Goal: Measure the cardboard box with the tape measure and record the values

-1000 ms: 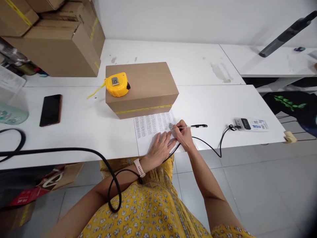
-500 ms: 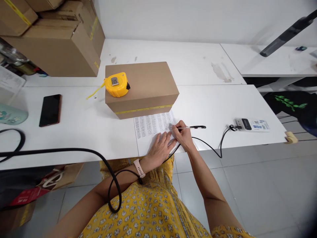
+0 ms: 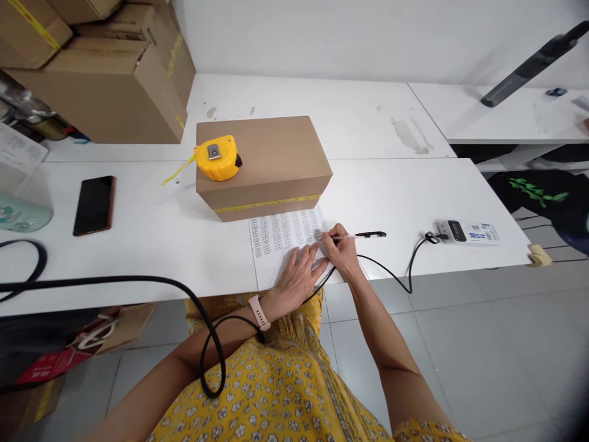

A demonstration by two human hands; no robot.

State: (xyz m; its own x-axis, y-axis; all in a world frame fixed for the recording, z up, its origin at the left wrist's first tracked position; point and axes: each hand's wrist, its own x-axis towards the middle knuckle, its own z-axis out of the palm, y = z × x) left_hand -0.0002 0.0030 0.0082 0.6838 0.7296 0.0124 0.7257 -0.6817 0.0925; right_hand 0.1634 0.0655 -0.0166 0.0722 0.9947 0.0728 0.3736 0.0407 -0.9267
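A sheet of paper (image 3: 269,270) with columns of small dark marks lies at the front of the white table. My left hand (image 3: 297,273) rests flat on its lower part, fingers spread. In my right hand (image 3: 339,248) is a pen (image 3: 370,234) with a clear barrel and black end, its tip down at the marks near the sheet's right side. Directly behind the paper stands a closed cardboard box (image 3: 271,156), which seems to cover the sheet's far edge. On top of the box, at its left end, sits a yellow tape measure (image 3: 217,158) with a yellow strap.
A phone (image 3: 94,205) and a pale green cup (image 3: 25,212) are at the left. Cardboard boxes (image 3: 105,92) are stacked at the back left. A black cable (image 3: 138,279) crosses my left forearm. A white power bank-like device (image 3: 467,232) with a cord lies at the right.
My right hand and the pen have shifted very slightly to the right over the paper. My left hand stays flat in the same place.
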